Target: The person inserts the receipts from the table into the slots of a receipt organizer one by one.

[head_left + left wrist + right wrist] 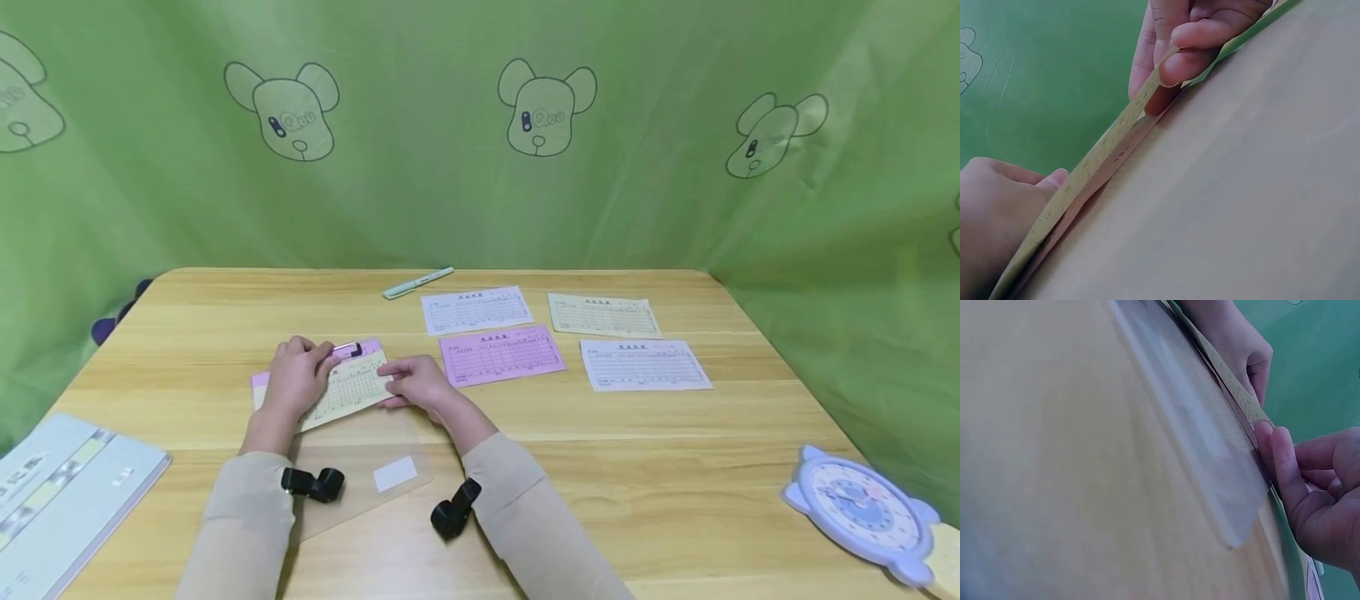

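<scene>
A pale yellow printed form [348, 394] lies tilted over a pink form [371, 346] on a clear clipboard [352, 454]. My left hand [296, 375] is at the clipboard's top edge, its bent fingers gripping the clip [347, 350] and hiding part of it. With thumb and fingers, my right hand [420, 383] pinches the yellow form's right edge. In the right wrist view, the right hand's fingers [1285, 462] hold that edge, and the yellow and pink sheets stand slightly apart. The left wrist view shows the left thumb [1055, 179] behind the yellow sheet.
Two white forms [477, 310] [645, 365], a pink form [502, 355] and another pale yellow form [604, 316] lie to the right. A pen [417, 283] is behind them. A light-blue box-like folder [75, 492] sits at left, a blue toy clock [862, 510] at right.
</scene>
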The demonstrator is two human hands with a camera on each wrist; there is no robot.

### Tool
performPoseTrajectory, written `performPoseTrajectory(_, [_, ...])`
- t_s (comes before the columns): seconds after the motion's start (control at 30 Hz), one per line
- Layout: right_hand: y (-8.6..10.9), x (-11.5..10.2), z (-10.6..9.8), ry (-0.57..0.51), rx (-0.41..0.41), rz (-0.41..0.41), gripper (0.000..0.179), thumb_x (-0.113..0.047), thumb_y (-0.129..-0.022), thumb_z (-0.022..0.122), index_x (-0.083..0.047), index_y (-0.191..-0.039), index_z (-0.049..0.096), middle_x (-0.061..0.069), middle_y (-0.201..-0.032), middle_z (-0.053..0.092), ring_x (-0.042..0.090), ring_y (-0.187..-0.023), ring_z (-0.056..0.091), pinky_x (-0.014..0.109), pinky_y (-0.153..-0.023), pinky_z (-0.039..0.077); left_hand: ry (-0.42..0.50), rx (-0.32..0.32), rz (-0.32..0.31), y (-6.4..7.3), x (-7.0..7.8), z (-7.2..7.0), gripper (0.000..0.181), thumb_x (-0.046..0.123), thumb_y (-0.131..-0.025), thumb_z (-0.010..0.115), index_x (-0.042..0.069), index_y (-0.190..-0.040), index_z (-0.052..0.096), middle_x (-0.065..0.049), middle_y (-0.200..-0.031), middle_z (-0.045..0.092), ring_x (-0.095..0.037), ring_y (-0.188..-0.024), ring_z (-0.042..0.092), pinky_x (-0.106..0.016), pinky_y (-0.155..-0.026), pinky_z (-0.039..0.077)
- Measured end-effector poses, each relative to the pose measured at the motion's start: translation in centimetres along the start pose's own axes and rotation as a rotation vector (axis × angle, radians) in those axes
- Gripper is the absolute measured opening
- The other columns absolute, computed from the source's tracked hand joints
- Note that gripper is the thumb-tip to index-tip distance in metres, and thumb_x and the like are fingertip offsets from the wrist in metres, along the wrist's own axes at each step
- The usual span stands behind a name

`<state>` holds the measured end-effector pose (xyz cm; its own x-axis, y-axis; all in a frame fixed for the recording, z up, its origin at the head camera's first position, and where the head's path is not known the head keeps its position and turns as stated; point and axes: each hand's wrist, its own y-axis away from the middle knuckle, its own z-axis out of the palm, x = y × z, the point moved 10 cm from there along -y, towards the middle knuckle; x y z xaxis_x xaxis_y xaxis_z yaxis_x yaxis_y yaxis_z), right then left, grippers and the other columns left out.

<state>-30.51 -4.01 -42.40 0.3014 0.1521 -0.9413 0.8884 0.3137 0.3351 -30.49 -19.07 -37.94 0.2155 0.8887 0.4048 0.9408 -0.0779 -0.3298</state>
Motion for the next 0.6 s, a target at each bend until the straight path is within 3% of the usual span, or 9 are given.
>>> performPoseTrajectory(0.6, [-1.4,-0.8,0.1,0.021,0.023,-0.015,0.029,0.015,-0.076,0.05,0.006,-0.102,0.059,0.008,-0.073,0.042,0.021,-0.059,0.06,0.025,-0.057,0.049,0.016,0.025,0.005,-0.1,0.0,-0.2,0.03,0.019,-0.086,0.053,-0.002,-0.107,0.059,-0.021,-0.091,0.046,-0.034,-0.086,0.039,-0.043,-0.076,0.031])
